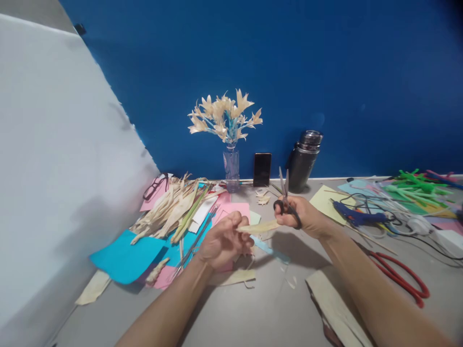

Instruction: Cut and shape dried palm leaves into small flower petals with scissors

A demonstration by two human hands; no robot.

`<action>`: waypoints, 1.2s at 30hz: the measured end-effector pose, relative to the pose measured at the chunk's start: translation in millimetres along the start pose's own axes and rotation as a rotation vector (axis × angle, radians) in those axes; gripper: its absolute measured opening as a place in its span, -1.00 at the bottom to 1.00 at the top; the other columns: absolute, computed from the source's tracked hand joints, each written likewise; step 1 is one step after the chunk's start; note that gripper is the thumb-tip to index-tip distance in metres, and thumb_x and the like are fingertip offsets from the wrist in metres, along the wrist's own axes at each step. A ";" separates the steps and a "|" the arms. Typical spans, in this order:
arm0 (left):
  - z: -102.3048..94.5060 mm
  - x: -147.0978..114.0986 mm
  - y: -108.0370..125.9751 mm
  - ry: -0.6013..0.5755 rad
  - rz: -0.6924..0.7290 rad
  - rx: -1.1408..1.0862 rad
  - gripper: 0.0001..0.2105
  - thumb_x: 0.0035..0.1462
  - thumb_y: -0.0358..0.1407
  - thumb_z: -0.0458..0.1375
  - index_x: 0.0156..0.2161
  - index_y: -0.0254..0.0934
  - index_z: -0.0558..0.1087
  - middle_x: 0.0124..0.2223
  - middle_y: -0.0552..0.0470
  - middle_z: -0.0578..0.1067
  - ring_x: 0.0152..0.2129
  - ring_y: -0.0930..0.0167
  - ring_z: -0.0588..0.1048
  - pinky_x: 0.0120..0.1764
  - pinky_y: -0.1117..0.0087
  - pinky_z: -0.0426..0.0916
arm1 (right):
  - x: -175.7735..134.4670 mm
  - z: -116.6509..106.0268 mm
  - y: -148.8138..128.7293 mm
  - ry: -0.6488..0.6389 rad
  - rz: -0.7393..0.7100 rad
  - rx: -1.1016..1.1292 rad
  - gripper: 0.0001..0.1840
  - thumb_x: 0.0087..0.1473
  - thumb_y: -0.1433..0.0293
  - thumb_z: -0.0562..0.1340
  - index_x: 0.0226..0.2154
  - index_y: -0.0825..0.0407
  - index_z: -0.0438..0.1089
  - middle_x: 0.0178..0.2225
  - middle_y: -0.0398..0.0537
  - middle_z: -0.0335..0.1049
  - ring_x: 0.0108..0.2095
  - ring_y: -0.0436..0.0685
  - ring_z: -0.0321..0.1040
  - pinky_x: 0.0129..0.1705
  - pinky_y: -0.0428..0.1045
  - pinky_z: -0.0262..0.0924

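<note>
A pale strip of corn husk (261,226) stretches between my two hands above the table. My left hand (227,238) is closed on its left end, palm partly turned up. My right hand (298,214) has its fingers through the black handles of a pair of scissors (285,195). The scissor blades point upward and stand apart. The strip's right end reaches the fingertips of my right hand, which seem to pinch it. Below my hands lie a light blue paper strip (269,248) and a flat piece of husk (235,277).
Dried husks (170,207) lie piled on coloured paper at left. Behind stand a bottle (231,168) of husk flowers (224,113), a phone (262,168) and a dark flask (306,161). At right are a blue glue gun (358,214), green pipe cleaners (415,188) and red-handled scissors (401,277).
</note>
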State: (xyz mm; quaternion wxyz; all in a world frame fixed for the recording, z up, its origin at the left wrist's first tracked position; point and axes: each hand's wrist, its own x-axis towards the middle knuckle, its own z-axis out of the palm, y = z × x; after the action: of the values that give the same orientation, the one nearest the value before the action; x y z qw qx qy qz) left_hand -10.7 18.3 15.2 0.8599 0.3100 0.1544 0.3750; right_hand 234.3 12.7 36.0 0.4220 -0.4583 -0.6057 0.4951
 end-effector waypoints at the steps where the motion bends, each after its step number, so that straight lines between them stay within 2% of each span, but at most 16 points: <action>1: -0.5 0.1 0.9 0.006 -0.013 0.000 -0.59 -0.20 -0.08 0.39 -0.36 -0.25 0.33 -0.38 0.07 0.37 -0.51 0.46 0.38 -0.36 0.33 0.35 | 0.0 -1.4 0.0 0.020 -0.006 -0.004 -0.68 -0.19 0.27 0.43 -0.41 0.06 0.36 -0.48 -0.17 0.31 -0.49 -0.02 0.18 -0.49 -0.11 0.03; 3: -0.9 0.5 0.4 0.012 -0.040 0.055 -0.48 -0.22 0.04 0.38 -0.22 -0.24 0.38 -0.32 0.00 0.42 -0.47 0.40 0.43 -0.36 0.31 0.37 | -0.2 -1.7 -0.1 0.036 -0.012 -0.015 -0.68 -0.19 0.27 0.42 -0.41 0.06 0.36 -0.49 -0.17 0.31 -0.49 -0.02 0.17 -0.50 -0.11 0.02; 5: -0.1 0.9 -2.2 0.036 -0.050 0.156 -0.48 -0.18 0.03 0.36 -0.17 -0.25 0.41 -0.33 -0.04 0.45 -0.48 0.39 0.45 -0.39 0.33 0.37 | -0.6 1.3 -0.5 0.018 -0.011 -0.032 -0.70 -0.18 0.30 0.42 -0.40 0.06 0.36 -0.47 -0.17 0.32 -0.48 -0.02 0.19 -0.47 -0.11 0.05; 9: 2.5 2.4 -6.7 0.154 -0.009 0.323 -0.69 -0.10 -0.13 0.35 -0.33 -0.29 0.43 -0.47 0.02 0.42 -0.56 0.41 0.43 -0.45 0.34 0.37 | -1.3 10.9 -1.0 -0.014 -0.010 -0.072 -0.78 -0.15 0.38 0.38 -0.40 0.06 0.36 -0.44 -0.16 0.35 -0.43 0.00 0.25 -0.41 -0.10 0.12; 13: 1.4 5.6 -10.6 0.226 -0.009 0.392 -0.75 -0.12 -0.25 0.37 -0.46 -0.31 0.40 -0.58 0.08 0.36 -0.64 0.46 0.38 -0.49 0.37 0.34 | -0.2 15.2 0.6 -0.030 -0.003 -0.066 -0.78 -0.18 0.39 0.38 -0.41 0.05 0.36 -0.46 -0.18 0.35 -0.45 0.00 0.24 -0.42 -0.10 0.11; 16: 0.4 6.2 -14.5 0.170 -0.032 0.357 -0.73 -0.14 -0.26 0.39 -0.51 -0.32 0.38 -0.57 0.06 0.39 -0.65 0.50 0.35 -0.49 0.42 0.29 | 0.3 15.9 1.5 -0.041 -0.009 -0.039 -0.76 -0.18 0.38 0.38 -0.42 0.05 0.34 -0.46 -0.18 0.33 -0.45 0.00 0.24 -0.42 -0.10 0.12; 19: 1.3 4.6 -15.4 0.053 0.016 0.238 -0.68 -0.15 -0.23 0.39 -0.55 -0.31 0.33 -0.56 0.08 0.36 -0.63 0.52 0.32 -0.43 0.39 0.31 | -0.1 15.8 1.4 -0.062 -0.038 -0.014 -0.74 -0.18 0.34 0.39 -0.42 0.05 0.34 -0.46 -0.18 0.30 -0.46 -0.01 0.21 -0.42 -0.09 0.11; 21: 1.5 3.0 -13.1 0.029 0.039 0.162 -0.64 -0.15 -0.19 0.40 -0.57 -0.29 0.28 -0.56 0.10 0.32 -0.61 0.49 0.34 -0.39 0.34 0.35 | -0.3 14.8 1.6 -0.061 -0.057 0.000 -0.73 -0.17 0.33 0.39 -0.41 0.05 0.34 -0.46 -0.17 0.30 -0.46 -0.01 0.21 -0.42 -0.09 0.10; 23: -0.1 1.9 -10.0 0.035 0.020 0.120 -0.61 -0.17 -0.07 0.40 -0.49 -0.27 0.32 -0.51 0.08 0.36 -0.55 0.41 0.41 -0.37 0.28 0.38 | -0.1 13.2 2.3 -0.031 -0.063 0.010 -0.72 -0.16 0.32 0.40 -0.39 0.05 0.34 -0.45 -0.17 0.30 -0.46 -0.02 0.19 -0.44 -0.10 0.07; 25: -3.1 1.7 -8.7 0.049 0.002 0.096 -0.50 -0.22 0.09 0.37 -0.31 -0.24 0.39 -0.41 0.03 0.43 -0.48 0.34 0.46 -0.36 0.22 0.41 | 0.5 11.7 3.4 0.009 -0.059 0.015 -0.71 -0.14 0.31 0.40 -0.38 0.05 0.34 -0.44 -0.17 0.30 -0.46 -0.02 0.19 -0.45 -0.10 0.05; 27: -5.5 2.8 -10.8 0.070 0.004 0.094 -0.43 -0.21 0.12 0.35 -0.19 -0.21 0.38 -0.34 0.00 0.47 -0.47 0.33 0.48 -0.38 0.24 0.40 | 1.0 11.3 4.3 0.035 -0.061 0.008 -0.71 -0.14 0.31 0.40 -0.37 0.05 0.34 -0.43 -0.17 0.30 -0.47 -0.02 0.18 -0.45 -0.10 0.05; 29: -5.1 4.5 -15.3 0.128 0.003 0.135 -0.55 -0.13 -0.01 0.37 -0.22 -0.23 0.38 -0.34 0.00 0.47 -0.48 0.35 0.48 -0.41 0.31 0.38 | 1.2 12.7 4.9 0.037 -0.060 -0.001 -0.71 -0.14 0.32 0.40 -0.37 0.05 0.34 -0.43 -0.17 0.30 -0.46 -0.02 0.19 -0.44 -0.10 0.07; 32: 0.2 6.0 -20.6 0.192 0.001 0.190 -0.73 -0.09 -0.26 0.37 -0.38 -0.30 0.37 -0.45 0.03 0.43 -0.52 0.41 0.45 -0.42 0.36 0.36 | 0.8 16.2 4.3 0.009 -0.050 -0.014 -0.72 -0.15 0.34 0.40 -0.38 0.05 0.33 -0.44 -0.17 0.30 -0.45 -0.01 0.21 -0.42 -0.09 0.09; 34: 3.9 6.0 -20.1 0.134 -0.005 0.157 -0.74 -0.10 -0.31 0.37 -0.47 -0.31 0.34 -0.51 0.05 0.39 -0.54 0.44 0.41 -0.37 0.35 0.37 | 1.0 18.1 3.6 -0.020 -0.051 -0.010 -0.72 -0.17 0.35 0.40 -0.39 0.05 0.34 -0.45 -0.17 0.30 -0.45 0.00 0.20 -0.41 -0.09 0.09; 36: 5.4 5.9 -17.2 0.074 0.015 0.065 -0.74 -0.10 -0.29 0.37 -0.47 -0.31 0.35 -0.51 0.06 0.39 -0.52 0.44 0.41 -0.33 0.33 0.38 | 2.5 20.4 4.0 0.002 -0.065 0.023 -0.71 -0.18 0.33 0.41 -0.40 0.06 0.35 -0.45 -0.18 0.29 -0.46 -0.01 0.18 -0.43 -0.09 0.07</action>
State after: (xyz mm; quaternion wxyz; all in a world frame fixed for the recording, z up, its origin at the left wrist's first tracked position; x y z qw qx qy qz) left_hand 5.4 11.3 8.0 0.8401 0.3251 0.1958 0.3875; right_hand 214.6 11.2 29.1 0.4434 -0.4340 -0.6142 0.4876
